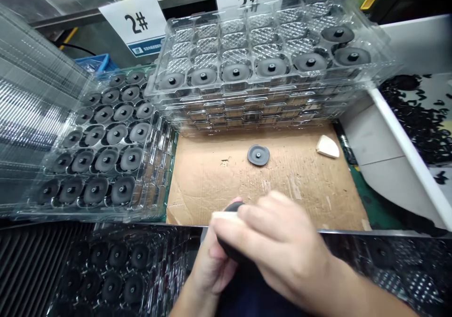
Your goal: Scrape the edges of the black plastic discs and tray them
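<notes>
My left hand [215, 267] is closed around a black round part [231, 250], at the lower middle of the view. My right hand [282, 241] is over it, closed on a cream-coloured wedge [226, 216] that looks like a sponge and lies against the part. My fingers hide most of both. Beyond my hands, a single dark grey disc with a small central stud [258, 155] lies on a cardboard sheet [197, 176]. A second cream wedge [327, 146] rests on the cardboard to the right.
Stacked clear trays [243, 91] stand behind, the top one partly filled with grey discs. More filled trays [148, 176] stand at left, and others lie below the bench edge. A white bin wall [409, 152] borders the right, with small black pieces [420, 114] beyond.
</notes>
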Demonstrator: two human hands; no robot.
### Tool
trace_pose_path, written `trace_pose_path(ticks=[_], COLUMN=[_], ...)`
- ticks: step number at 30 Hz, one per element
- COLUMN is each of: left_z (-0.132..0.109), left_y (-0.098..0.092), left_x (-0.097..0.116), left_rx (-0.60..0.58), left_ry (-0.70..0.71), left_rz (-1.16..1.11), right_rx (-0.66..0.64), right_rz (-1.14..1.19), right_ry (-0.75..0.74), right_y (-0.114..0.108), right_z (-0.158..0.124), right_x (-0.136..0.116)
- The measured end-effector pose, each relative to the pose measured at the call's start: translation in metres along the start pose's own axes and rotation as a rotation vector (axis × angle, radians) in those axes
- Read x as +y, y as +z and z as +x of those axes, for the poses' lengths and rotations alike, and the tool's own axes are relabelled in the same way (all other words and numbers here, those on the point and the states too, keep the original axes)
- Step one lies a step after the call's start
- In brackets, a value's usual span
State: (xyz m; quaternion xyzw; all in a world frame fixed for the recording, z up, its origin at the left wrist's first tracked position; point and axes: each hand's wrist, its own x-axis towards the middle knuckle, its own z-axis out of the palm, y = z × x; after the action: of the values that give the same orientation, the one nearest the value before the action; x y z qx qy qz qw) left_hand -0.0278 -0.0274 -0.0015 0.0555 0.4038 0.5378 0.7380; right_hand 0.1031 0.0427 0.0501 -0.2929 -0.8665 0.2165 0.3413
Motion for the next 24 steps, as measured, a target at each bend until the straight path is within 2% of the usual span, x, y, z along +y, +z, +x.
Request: trace_pose_path(ticks=[2,3,7,9,12,15,18,21,22,24], left_z=[0.001,0.001,0.000,-0.001,-0.001,0.000,0.002,0.003,0.003,0.003], left_y=[0.000,0.001,0.004,0.004,0.005,0.004,0.004,0.009,0.011,0.015], left_x=[0.001,0.002,0.011,0.016,0.019,0.020,0.018,0.012,0.010,0.007], left_rx=[-0.006,-0.002,0.008,-0.003,-0.021,-0.029,-0.031,-0.020,-0.002,0.023], left_ry=[0.037,0.064,0.063,0.035,0.015,-0.009,-0.027,-0.001,0.024,0.056], left_rz=[0.019,0.030,-0.009,-0.047,-0.069,-0.058,-0.042,-0.042,-0.039,-0.031], right_rx=[0.055,0.060,0.042,-0.001,-0.113,-0.142,-0.096,0.079,0.155,0.244], right_rz=[0.098,0.142,0.206,0.193,0.179,0.169,0.156,0.192,0.209,0.221], right_ry=[-0.057,-0.003,0.441,0.555,0.558,0.551,0.582,0.591,0.559,0.394], right_y=[0.002,0.002,0.006,0.015,0.037,0.048,0.038,0.016,0.010,0.002], right_z=[0.001,-0.001,-0.029,-0.051,-0.084,-0.096,-0.082,-0.051,-0.041,-0.023], right_x=[0.007,0.012,0.041,0.052,0.060,0.062,0.058,0.039,0.030,0.010])
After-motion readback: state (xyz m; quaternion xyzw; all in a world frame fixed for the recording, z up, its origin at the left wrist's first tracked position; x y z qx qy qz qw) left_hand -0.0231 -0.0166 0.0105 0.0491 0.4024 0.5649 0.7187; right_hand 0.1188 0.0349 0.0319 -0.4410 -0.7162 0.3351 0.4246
